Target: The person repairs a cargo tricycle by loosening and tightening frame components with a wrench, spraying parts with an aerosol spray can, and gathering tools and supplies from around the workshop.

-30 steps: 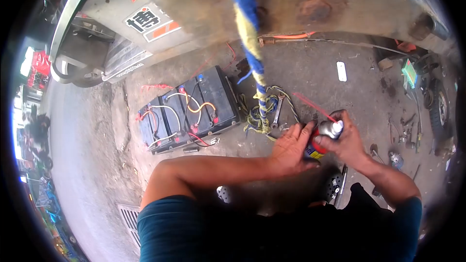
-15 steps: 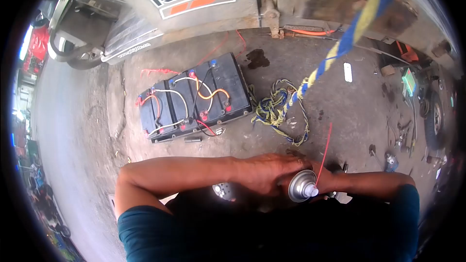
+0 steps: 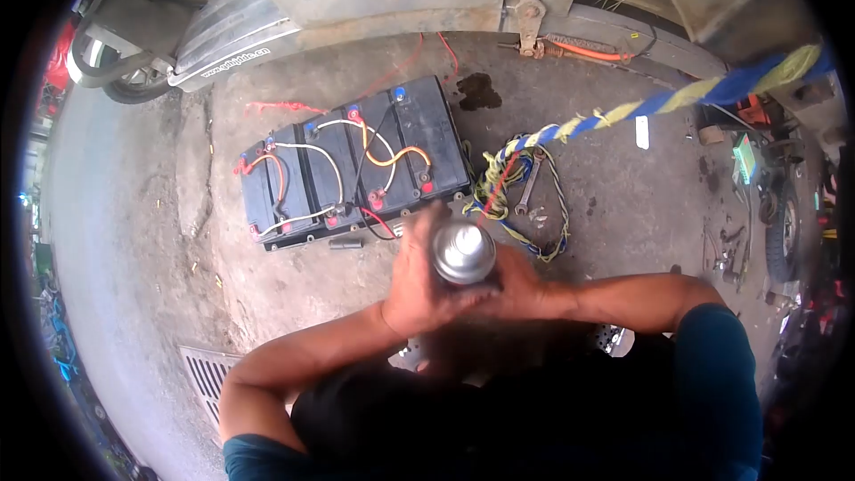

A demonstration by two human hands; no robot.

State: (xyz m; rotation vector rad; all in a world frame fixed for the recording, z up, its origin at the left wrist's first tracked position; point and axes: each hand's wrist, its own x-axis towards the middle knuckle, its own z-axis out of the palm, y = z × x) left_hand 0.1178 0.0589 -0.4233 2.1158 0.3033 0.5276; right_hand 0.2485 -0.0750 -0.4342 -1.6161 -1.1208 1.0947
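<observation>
A metal-topped spray can (image 3: 464,252) with a white nozzle is held between my hands in front of my body, its top facing up toward me. My left hand (image 3: 417,279) closes around the can's left side. My right hand (image 3: 519,283) grips it from the right and below, most of its fingers hidden. A thin red straw (image 3: 501,185) points forward from the nozzle. Beyond the can, a row of black batteries (image 3: 356,160) lies on the floor, joined by white, orange and red cables.
A blue and yellow rope (image 3: 623,112) stretches from the upper right to a loose coil on the ground. A wrench (image 3: 529,185) lies within the coil. A vehicle's metal side (image 3: 392,11) borders the far edge. A floor grate (image 3: 207,376) is at lower left, a tyre (image 3: 782,233) at right.
Both hands have moved forward and left with the spray can, and its straw now points toward the rope coil. The hanging rope has swung lower in view.
</observation>
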